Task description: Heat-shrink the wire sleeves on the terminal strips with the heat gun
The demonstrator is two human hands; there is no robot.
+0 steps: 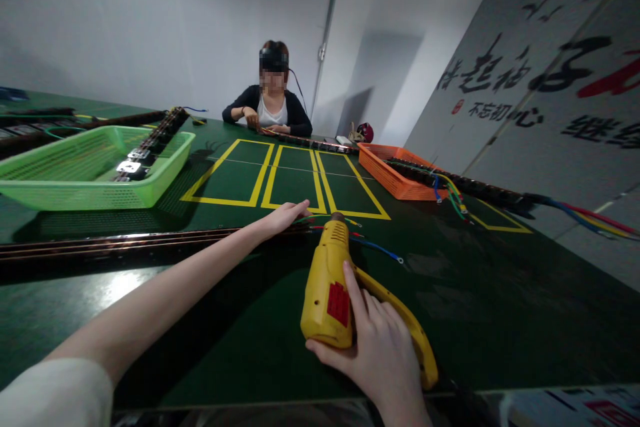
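Note:
A yellow heat gun (327, 287) with a red label is held in my right hand (383, 340), its fingers around the body and handle. The nozzle points away from me, toward several coloured wires with ring ends, among them a blue wire (377, 248). My left hand (287, 215) rests at the wire end of a long dark bar assembly (125, 247) lying across the left of the table. Its fingers are closed near the green wire; what they pinch is too small to make out.
A green basket (105, 193) at left and an orange basket (400, 183) at right hold dark strips. Yellow tape frames (223, 202) mark the green table (480, 307). Across it a person (273, 103) handles another long strip.

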